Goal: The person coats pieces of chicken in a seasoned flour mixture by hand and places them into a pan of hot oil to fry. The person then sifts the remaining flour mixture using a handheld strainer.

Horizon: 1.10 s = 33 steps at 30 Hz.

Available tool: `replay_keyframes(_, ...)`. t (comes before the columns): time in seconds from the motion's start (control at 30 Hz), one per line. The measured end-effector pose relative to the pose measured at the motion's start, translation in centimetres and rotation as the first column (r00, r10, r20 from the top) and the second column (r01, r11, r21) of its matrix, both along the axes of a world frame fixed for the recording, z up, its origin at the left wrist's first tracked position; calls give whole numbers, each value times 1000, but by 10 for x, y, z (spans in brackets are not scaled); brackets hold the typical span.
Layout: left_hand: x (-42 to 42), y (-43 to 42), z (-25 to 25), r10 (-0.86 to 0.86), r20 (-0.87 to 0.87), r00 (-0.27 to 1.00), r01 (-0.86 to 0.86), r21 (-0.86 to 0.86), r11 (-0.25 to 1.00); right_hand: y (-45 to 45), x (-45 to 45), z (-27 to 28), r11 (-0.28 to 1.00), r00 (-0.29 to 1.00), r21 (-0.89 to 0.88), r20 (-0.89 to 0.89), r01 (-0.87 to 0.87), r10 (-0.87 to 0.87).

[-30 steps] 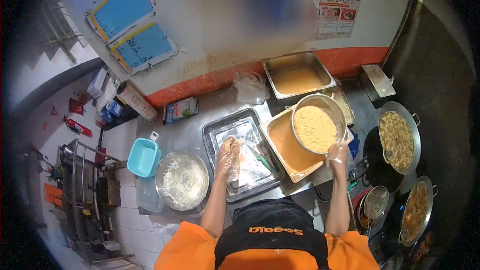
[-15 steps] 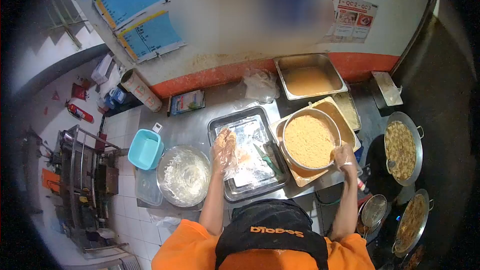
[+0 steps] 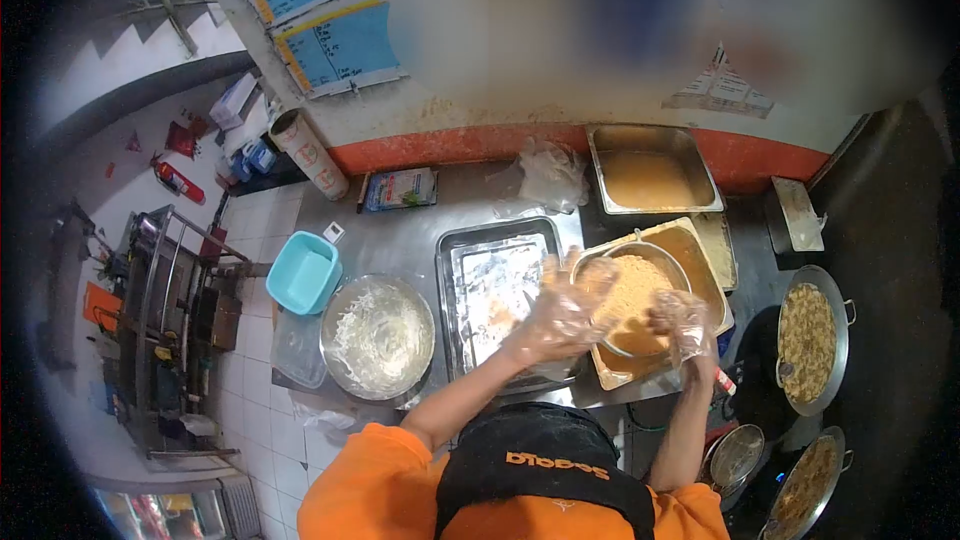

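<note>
A round metal-rimmed sieve (image 3: 690,278) full of orange-tan crumbly coating (image 3: 640,285) sits in a rectangular metal pan (image 3: 712,258). My left hand (image 3: 565,315), in a clear plastic glove, reaches over the sieve's left side with its fingers apart. At the right side of the sieve is my right hand (image 3: 684,325), also gloved, its fingers curled in over the crumbs; what they hold, if anything, is hidden. Below my left forearm's reach lies a dark tray (image 3: 447,285) with white residue, partly covered by my hand.
To the left stand a metal bowl (image 3: 378,345) with white paste and a turquoise tub (image 3: 303,272). Behind is a steel pan (image 3: 655,178) of orange-brown liquid. Two frying woks (image 3: 808,340) with food are at right. A plastic bag (image 3: 550,177) lies near the wall.
My left hand has moved right, from above the tray to the sieve. My right hand has let go of the sieve's rim and shifted inward over the crumbs. The view has shifted slightly.
</note>
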<state>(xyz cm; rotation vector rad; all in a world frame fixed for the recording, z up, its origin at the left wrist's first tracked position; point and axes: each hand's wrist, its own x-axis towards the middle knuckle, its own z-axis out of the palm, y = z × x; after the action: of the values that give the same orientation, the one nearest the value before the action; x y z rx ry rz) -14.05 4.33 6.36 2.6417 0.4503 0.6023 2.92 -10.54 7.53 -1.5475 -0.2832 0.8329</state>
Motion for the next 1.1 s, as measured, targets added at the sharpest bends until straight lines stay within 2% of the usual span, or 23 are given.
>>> replay_keyframes(0.07,18,-13,-4,-68,-47,997,74,129,989,19,-29,7,998,996,28,82,-49,46)
replay_keyframes(0.1,25,-18,-9,-132,51,990,122,163,979,23,-21,-5,998,995,31,89,-47,44)
replay_keyframes(0.13,28,-23,-15,-197,145,970,167,196,966,29,-10,-30,996,945,-85,319,-42,67)
replay_keyframes(0.17,24,-28,-11,-198,147,969,167,197,966,33,-4,-43,981,843,-194,526,-11,114)
replay_keyframes(0.2,18,-33,-2,-208,-22,978,208,34,977,37,-8,-37,982,842,-190,528,-12,113)
replay_keyframes(0.23,13,-37,2,-236,-186,954,213,-136,968,43,-13,-31,993,964,57,241,101,-112)
replay_keyframes(0.27,10,-40,-14,-227,-185,956,204,-134,970,48,-16,-26,929,961,249,-114,275,-254)
replay_keyframes(0.33,3,-47,-56,-304,93,948,284,181,942,50,-16,-37,944,973,238,-99,228,-209)
replay_keyframes(0.37,0,-49,-56,-296,-131,946,291,-56,955,49,-20,-41,936,976,279,-93,216,-197)
replay_keyframes(0.4,-5,-49,-62,-286,-135,949,281,-56,958,49,-23,-45,926,978,317,-89,206,-188)
replay_keyframes(0.47,-21,-46,-75,-233,13,972,227,179,957,52,-19,-65,880,950,388,-248,275,-187)
replay_keyframes(0.53,-42,-41,-69,-342,65,937,338,67,939,54,0,-105,772,921,504,-237,389,-309)
replay_keyframes(0.6,-59,-45,-62,-375,25,927,375,11,927,51,3,-70,789,905,447,-150,421,-398)
replay_keyframes(0.63,-65,-47,-65,-357,201,912,348,79,934,52,1,-47,791,867,358,-156,496,-473)
replay_keyframes(0.67,-69,-50,-63,-315,200,928,303,90,949,58,-2,-29,788,832,268,-154,555,-534)
replay_keyframes(0.73,-70,-63,-48,-158,350,923,296,-386,874,70,-6,-17,917,934,217,-207,335,-292)
replay_keyframes(0.77,-69,-67,-32,-43,285,958,187,-502,844,82,-29,-13,869,908,302,-279,392,-312)
replay_keyframes(0.8,-67,-65,-28,26,289,957,128,-502,855,92,-53,-8,812,876,370,-358,451,-323)
replay_keyframes(0.87,-64,-62,-23,108,239,965,25,-494,869,104,-92,-2,874,877,364,-463,322,-130)
replay_keyframes(0.93,-76,-49,-28,267,357,895,-127,-369,921,116,-103,-30,900,936,434,-334,52,107)
replay_keyframes(1.0,-112,-33,-20,234,292,927,3,-631,776,120,-124,-59,870,942,483,-239,-94,234)
replay_keyframes(1.07,-143,-25,-22,372,315,873,-256,-354,899,111,-173,-30,846,813,483,-385,-225,436)
replay_keyframes(1.1,-162,-26,-11,477,194,858,-371,-410,833,111,-193,-36,780,771,504,-300,-372,562)
